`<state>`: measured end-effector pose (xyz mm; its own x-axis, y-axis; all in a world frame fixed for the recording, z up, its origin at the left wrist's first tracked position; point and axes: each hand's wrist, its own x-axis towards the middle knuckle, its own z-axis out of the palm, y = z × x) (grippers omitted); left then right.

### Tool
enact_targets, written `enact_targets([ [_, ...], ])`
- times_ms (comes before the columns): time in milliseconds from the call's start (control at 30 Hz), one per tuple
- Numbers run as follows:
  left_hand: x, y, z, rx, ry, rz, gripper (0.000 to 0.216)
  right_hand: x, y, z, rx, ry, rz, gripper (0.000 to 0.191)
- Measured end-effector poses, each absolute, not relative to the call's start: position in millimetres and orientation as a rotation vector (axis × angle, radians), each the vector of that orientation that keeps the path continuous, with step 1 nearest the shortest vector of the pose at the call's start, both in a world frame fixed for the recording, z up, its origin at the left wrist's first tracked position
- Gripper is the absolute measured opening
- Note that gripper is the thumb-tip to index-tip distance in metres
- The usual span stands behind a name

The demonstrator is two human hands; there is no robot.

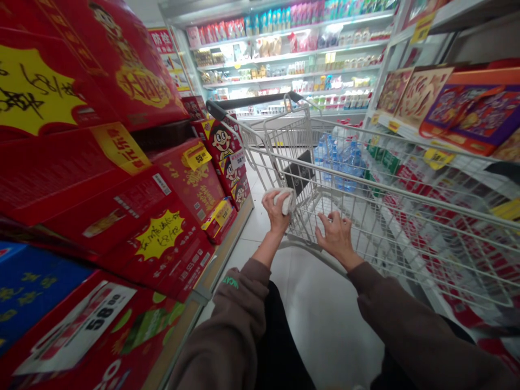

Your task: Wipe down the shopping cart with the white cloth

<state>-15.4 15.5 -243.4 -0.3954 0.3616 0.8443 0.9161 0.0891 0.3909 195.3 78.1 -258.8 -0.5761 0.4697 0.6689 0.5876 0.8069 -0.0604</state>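
Observation:
A white wire shopping cart (390, 189) stands in the aisle in front of me, seen from low down beside it. My left hand (277, 210) is closed on a white cloth (285, 198) and presses it against the cart's lower wire frame. My right hand (335, 236) rests on the wires of the cart's side, fingers curled over them. Inside the cart lie a dark flat item (299, 174) and a pack of water bottles (341, 161).
Stacks of red gift boxes (134, 179) with yellow price tags fill the shelves at the left. More boxed goods (459, 108) sit on the right shelves. A lit refrigerated shelf wall (292, 54) closes the aisle's far end. White tiled floor (320, 303) lies below me.

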Motion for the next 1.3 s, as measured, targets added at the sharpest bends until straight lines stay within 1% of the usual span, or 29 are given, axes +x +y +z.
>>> enact_targets([
  [167,-11,-10,-301,-1.544,-1.977,-1.111,0.043,201,84,-260,-0.659,-2.339,-0.254,0.042],
  [267,-19,-23,-307,-1.718,-1.976,-0.972,0.039,201,83,-261,-0.67,-2.32,-0.275,0.04],
  [333,-26,-24,-294,-1.653,-1.905,-1.004,0.032,200,80,-261,-0.689,-2.298,-0.289,0.038],
  [400,-34,-17,-270,-1.482,-1.795,-1.111,0.027,200,78,-261,-0.7,-2.275,-0.299,0.037],
  [533,-48,6,-221,-1.213,-1.67,-1.22,0.024,200,76,-261,-0.695,-2.268,-0.311,0.037],
  [633,-55,16,-211,-1.144,-1.667,-1.227,0.024,201,76,-260,-0.685,-2.281,-0.332,0.037],
  [700,-55,15,-223,-1.159,-1.677,-1.231,0.023,201,76,-260,-0.671,-2.277,-0.355,0.037],
  [867,-42,-2,-275,-1.341,-1.846,-1.111,0.022,201,78,-260,-0.646,-2.271,-0.397,0.037],
  [967,-38,-13,-289,-1.394,-1.904,-1.079,0.024,202,78,-261,-0.638,-2.273,-0.385,0.038],
  [1033,-39,-16,-280,-1.405,-1.889,-1.106,0.023,202,78,-262,-0.638,-2.275,-0.371,0.039],
  [1133,-46,-13,-239,-1.257,-1.796,-1.222,0.021,202,76,-263,-0.644,-2.278,-0.355,0.038],
  [1200,-51,-8,-203,-1.077,-1.71,-1.291,0.024,202,75,-263,-0.652,-2.273,-0.346,0.038],
  [1300,-57,1,-160,-0.981,-1.653,-1.331,0.035,202,73,-263,-0.662,-2.265,-0.344,0.037],
])
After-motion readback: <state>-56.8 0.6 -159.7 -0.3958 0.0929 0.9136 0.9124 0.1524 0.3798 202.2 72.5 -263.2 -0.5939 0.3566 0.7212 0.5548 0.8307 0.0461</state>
